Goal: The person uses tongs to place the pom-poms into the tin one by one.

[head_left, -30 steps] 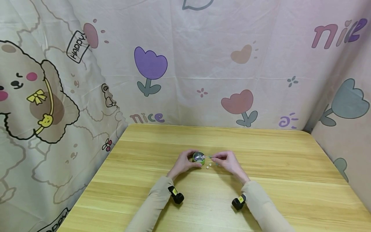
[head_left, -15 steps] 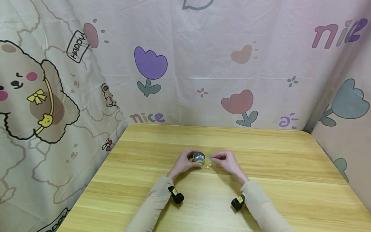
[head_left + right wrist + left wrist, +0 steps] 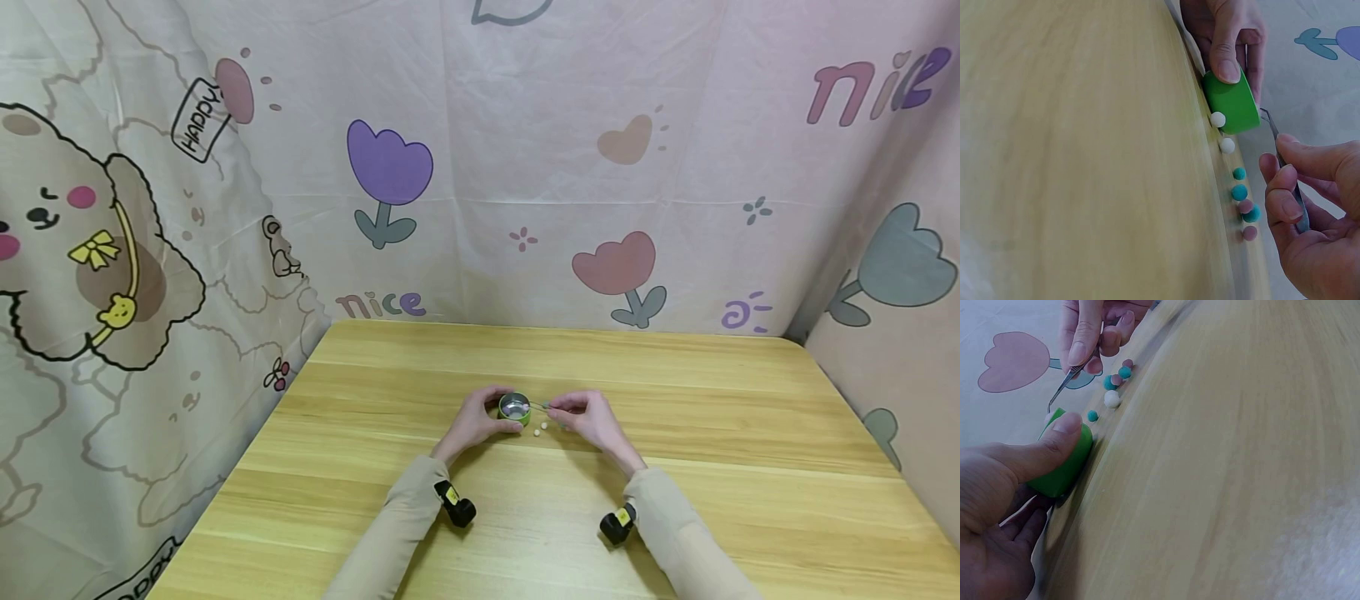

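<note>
My left hand [image 3: 477, 419] holds a small round cup [image 3: 514, 409], green outside and metallic inside, with the thumb on its near side. In the right wrist view the cup's green wall [image 3: 1233, 103] stands on the table. My right hand [image 3: 591, 418] pinches bent-tip tweezers [image 3: 1298, 199]. Their tip reaches over the cup's right rim. Something pale shows at the tip in the left wrist view; whether the tweezers grip it I cannot tell. Beside the cup lie small balls: white balls [image 3: 1227, 145], teal balls [image 3: 1239, 192] and pink balls [image 3: 1249, 233].
A light wooden table [image 3: 495, 533] lies under both hands. A printed cloth [image 3: 510, 167] hangs behind the table and along its sides. Black cameras are strapped to the left wrist [image 3: 455, 505] and right wrist [image 3: 618, 525].
The tweezers shift slightly at the cup's rim, and the right hand moves only a little. The left hand and the cup stay where they were.
</note>
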### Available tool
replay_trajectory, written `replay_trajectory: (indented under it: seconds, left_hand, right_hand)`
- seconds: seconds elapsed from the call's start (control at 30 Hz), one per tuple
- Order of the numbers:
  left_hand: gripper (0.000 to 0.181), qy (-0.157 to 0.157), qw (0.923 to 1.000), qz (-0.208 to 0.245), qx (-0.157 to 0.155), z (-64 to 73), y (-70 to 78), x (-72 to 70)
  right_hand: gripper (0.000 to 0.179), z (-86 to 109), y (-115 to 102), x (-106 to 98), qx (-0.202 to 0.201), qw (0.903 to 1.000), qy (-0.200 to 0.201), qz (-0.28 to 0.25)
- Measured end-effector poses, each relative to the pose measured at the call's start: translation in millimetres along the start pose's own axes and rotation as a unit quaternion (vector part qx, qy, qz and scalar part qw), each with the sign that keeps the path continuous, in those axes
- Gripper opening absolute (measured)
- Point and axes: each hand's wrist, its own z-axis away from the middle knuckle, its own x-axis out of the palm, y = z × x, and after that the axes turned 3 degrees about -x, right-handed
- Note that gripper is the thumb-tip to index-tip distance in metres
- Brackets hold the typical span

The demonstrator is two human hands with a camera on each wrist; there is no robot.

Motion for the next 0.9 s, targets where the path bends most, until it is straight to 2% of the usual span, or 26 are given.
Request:
replay_trajectory:
  seconds: [0.47,0.9]
  left_hand:
    - [0.062,0.000,1.0000,0.000,-0.002,1.5,0.5,-0.3]
    - [0.064,0.004,1.0000,-0.003,-0.003,1.6,0.1,0.4]
  right_hand:
    - [0.018,2.7,3,-3,-0.006,1.0000,0.001,-0.002]
    - [0.025,11.0,7,-16,0.005,0.9987,-0.016,-0.049]
